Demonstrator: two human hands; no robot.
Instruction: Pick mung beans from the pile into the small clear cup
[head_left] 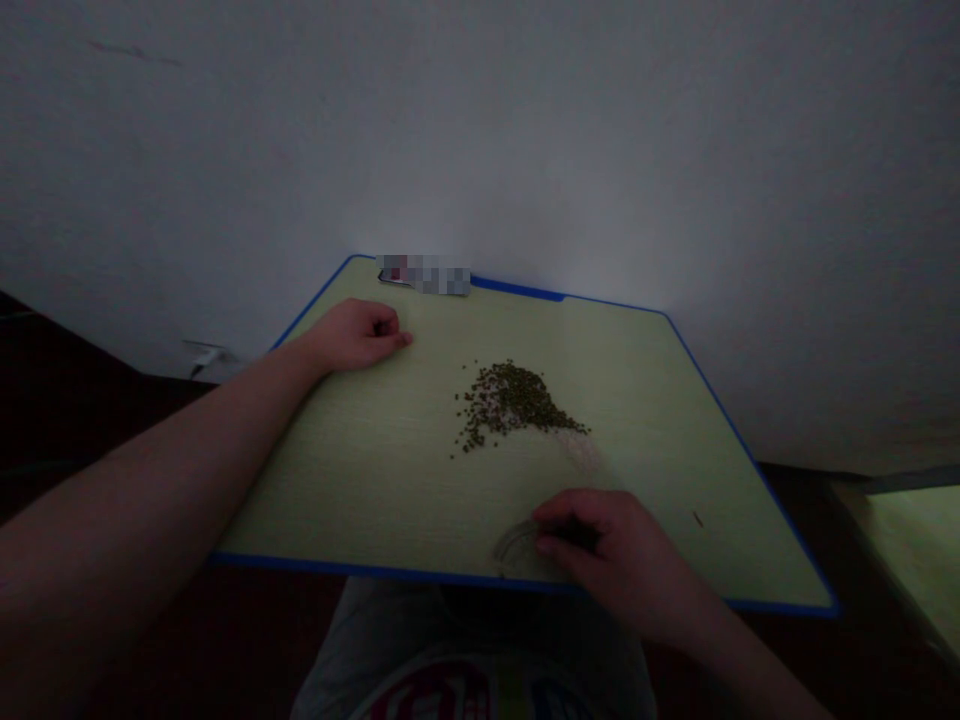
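My left hand rests on the far left part of the table, its fingers curled into a loose fist with nothing visible in it. Near the front edge, my right hand pinches the rim of a clear, round-edged dish; the hand hides most of it, so its depth is unclear. Small green beans lie spread in a loose heap mid-table, between the two hands. Against the heap's right end sits a small patch of whitish grains, just beyond my right hand.
The pale table has a blue rim and stands close to a wall. A phone-like object, partly blurred, lies at its back left edge. A thin dark sliver lies at right. A plug is in the wall at left.
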